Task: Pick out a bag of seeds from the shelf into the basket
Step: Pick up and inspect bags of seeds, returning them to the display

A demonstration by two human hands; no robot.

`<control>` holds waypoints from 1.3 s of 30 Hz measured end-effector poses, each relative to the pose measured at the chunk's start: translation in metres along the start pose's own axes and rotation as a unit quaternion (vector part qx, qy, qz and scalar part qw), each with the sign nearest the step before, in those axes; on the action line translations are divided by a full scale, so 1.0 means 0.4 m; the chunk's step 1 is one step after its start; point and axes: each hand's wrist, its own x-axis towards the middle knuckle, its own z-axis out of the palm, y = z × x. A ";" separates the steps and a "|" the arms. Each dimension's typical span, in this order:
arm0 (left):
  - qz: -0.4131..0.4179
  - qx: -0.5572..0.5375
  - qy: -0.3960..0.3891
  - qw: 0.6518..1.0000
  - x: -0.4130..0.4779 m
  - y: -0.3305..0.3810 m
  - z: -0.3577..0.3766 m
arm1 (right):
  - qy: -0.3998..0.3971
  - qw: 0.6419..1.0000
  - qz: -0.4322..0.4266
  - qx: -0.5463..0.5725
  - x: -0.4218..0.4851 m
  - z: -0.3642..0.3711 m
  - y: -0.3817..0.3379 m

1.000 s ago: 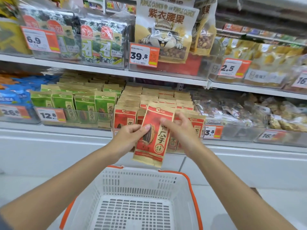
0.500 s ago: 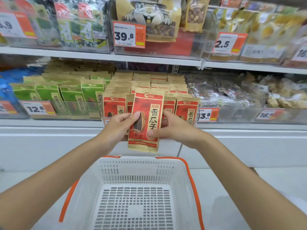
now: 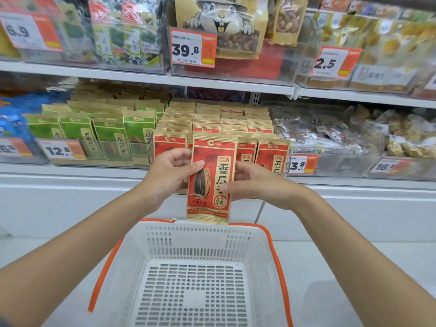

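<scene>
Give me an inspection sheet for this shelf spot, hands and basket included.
Surface: lower shelf, clear bins packed with snack bags.
Job's things: red seed bag upright, off the shelf, above the far rim of the white basket; not yet in it.
Clutter: green bags to the left, more red bags behind.
Grippers: left hand and right hand each pinch a side of the red seed bag.
Cables: nothing seen.
Surroundings: upper shelf with a nut bag and price tags; pale floor.

Green packets (image 3: 111,138) stand behind a price tag (image 3: 61,150)
</scene>
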 end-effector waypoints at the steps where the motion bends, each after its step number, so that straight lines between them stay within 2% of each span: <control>1: 0.002 -0.004 -0.002 1.000 -0.001 0.001 0.000 | 0.017 1.000 -0.008 0.003 0.000 -0.002 -0.002; 9: 0.000 -0.030 0.011 0.999 0.000 0.010 -0.001 | 0.105 0.988 -0.090 0.069 0.002 0.004 0.009; 19: -0.002 -0.032 0.013 0.999 -0.001 0.004 -0.003 | 0.086 0.985 -0.129 0.080 0.001 0.013 0.008; 30: 0.007 -0.040 0.006 0.999 -0.005 0.010 -0.004 | 0.086 0.983 -0.124 0.108 -0.007 0.016 0.002; 39: 0.013 -0.026 0.002 1.000 -0.006 -0.003 -0.008 | 0.117 0.982 -0.086 0.124 -0.003 0.025 -0.004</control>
